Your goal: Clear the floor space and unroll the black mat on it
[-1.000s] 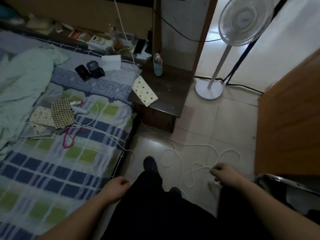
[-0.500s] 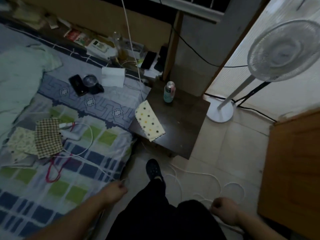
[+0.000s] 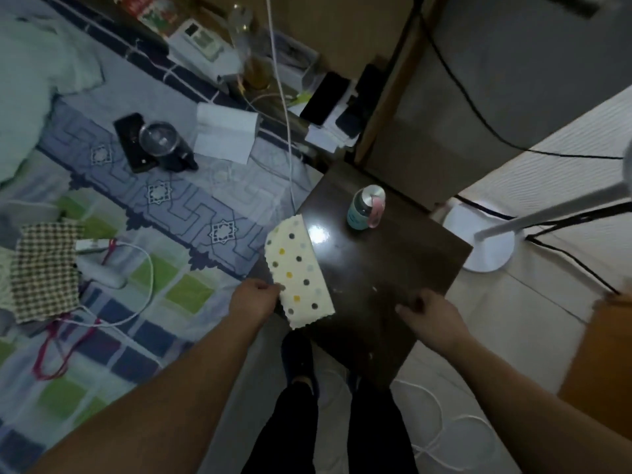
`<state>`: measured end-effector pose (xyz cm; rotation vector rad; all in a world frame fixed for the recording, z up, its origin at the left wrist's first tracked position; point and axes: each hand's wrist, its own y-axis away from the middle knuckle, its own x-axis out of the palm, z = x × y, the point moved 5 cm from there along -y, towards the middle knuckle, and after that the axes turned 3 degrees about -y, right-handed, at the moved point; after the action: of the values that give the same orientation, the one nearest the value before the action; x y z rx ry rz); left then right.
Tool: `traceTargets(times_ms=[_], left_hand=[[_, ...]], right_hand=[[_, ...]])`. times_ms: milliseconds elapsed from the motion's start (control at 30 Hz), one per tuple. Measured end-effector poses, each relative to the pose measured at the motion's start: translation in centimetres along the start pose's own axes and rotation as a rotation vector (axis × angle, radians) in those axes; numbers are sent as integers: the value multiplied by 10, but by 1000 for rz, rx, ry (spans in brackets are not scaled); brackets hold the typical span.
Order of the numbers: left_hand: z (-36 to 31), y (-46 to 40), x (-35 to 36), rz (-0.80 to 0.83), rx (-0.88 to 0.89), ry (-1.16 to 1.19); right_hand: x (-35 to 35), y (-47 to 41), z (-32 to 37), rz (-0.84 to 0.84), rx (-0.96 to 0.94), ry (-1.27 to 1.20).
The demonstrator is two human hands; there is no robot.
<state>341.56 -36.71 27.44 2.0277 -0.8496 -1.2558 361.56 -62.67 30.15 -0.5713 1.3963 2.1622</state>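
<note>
Here the left hand [image 3: 254, 300] curls at the near left edge of the dark side table [image 3: 393, 268], its fingertips touching the polka-dot cloth [image 3: 301, 278] that overhangs that edge; whether it pinches the cloth I cannot tell. The right hand [image 3: 432, 318] rests on the tabletop, fingers loosely bent. A can [image 3: 366, 211] stands upright farther back. The black mat is out of view.

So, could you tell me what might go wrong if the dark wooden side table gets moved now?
The teal drink can stands loose on the dark wooden side table and may topple. The white cable coiled on the floor by the feet could snag. The spotted cloth at the left hand overhangs and may slide off.
</note>
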Motion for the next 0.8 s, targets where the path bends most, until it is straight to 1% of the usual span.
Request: traceTargets(times_ms=[100, 167, 200, 267, 400, 467, 533, 600, 667, 733, 800], left_hand=[[4, -36, 32, -39, -84, 72], [3, -54, 48, -69, -97, 166], [2, -62, 53, -94, -106, 182], [2, -75, 59, -162, -159, 138], [7, -87, 67, -293, -332, 166], [8, -87, 71, -338, -381, 183], [9, -87, 75, -364, -413, 222], [11, -88, 78, -343, -418, 258], [11, -88, 82, -267, -389, 209], [6, -86, 81, -230, -319, 128], [3, -78, 78, -229, -243, 137]], right_hand=[[-2, -67, 27, -28, -87, -108], [-3, -104, 42, -78, -119, -158], [-3, -118, 49, -112, -138, -180], [-3, -143, 62, -171, -198, -211], [-1, -170, 79, -203, -313, -323], [1, -173, 84, -208, -334, -400], [3, -174, 89, -205, -327, -412], [2, -174, 92, -213, -309, -379], [-1, -173, 92, -208, -305, -373], [-3, -171, 91, -168, -301, -417], [-7, -165, 87, -127, -300, -446]])
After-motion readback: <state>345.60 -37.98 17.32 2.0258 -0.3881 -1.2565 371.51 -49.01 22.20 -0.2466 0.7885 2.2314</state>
